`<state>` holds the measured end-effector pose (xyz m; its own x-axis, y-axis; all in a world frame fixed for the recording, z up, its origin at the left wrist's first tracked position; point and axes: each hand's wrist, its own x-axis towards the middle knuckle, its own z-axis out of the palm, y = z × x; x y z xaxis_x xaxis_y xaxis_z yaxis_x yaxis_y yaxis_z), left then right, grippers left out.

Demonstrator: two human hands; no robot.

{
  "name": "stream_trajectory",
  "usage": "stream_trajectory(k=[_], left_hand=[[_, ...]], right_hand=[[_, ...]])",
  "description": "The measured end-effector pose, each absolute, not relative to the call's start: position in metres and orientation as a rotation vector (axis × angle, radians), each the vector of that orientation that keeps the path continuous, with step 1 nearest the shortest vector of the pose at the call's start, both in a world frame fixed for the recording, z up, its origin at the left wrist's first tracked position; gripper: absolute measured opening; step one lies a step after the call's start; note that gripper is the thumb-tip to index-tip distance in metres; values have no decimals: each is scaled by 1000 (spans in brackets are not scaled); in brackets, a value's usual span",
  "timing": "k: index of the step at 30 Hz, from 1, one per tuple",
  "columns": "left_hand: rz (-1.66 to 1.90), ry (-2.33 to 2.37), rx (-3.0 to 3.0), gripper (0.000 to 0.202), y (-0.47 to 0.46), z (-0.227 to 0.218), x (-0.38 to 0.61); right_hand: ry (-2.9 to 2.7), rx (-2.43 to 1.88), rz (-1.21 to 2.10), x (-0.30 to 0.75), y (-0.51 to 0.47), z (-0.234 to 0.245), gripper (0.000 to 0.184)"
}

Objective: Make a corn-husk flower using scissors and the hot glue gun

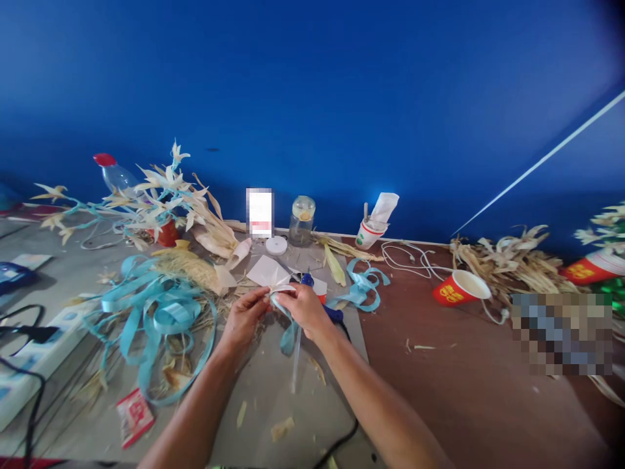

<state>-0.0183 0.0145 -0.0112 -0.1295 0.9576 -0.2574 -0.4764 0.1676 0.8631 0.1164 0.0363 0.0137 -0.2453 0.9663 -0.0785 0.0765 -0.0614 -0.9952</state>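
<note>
On your L, blue ribbon (170,317) lies in loops on the bench (234,423). Your L hand (249,316) has its fingers clamped on the pale flower (279,284), held btwn both hands above the bench. Your R hand (306,309) pinches its base w/ fingers together; blue strip (288,337) hangs below. To R: red cup (448,292).

Flower (279,286): cream-white | ribbon heap (170,317): light blue | wall (312,98): deep blue | paper cup (445,290): red — yellow print, pale interior | sachet (135,418): red — white print | work surface (488,404): brown, grey
</note>
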Motion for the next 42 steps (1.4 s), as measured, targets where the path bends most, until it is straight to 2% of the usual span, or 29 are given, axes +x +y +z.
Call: stream_trajectory(k=[9, 14, 22, 31, 37, 42], left_hand=[[1502, 1242, 933, 21, 11, -9, -15], [1564, 1355, 1141, 25, 4, -4, -12], [1439, 1527, 1623, 25, 2, -10, -11], [1411, 1120, 931, 42, 2, 0, -10], [1294, 849, 599, 23, 9, 0, -14], [1222, 803, 559, 19, 8, 4, -15]], right_hand=[[-1201, -1149, 1446, 105, 29, 12, 15], [-967, -1022, 1509, 91, 22, 12, 16], [-842, -986, 1460, 88, 21, 2, 22], [-976, -968, 1532, 105, 24, 14, 25], [-1119, -916, 1601, 108, 25, 13, 21], [-1257, -937, 1624, 110, 26, 15, 26]])
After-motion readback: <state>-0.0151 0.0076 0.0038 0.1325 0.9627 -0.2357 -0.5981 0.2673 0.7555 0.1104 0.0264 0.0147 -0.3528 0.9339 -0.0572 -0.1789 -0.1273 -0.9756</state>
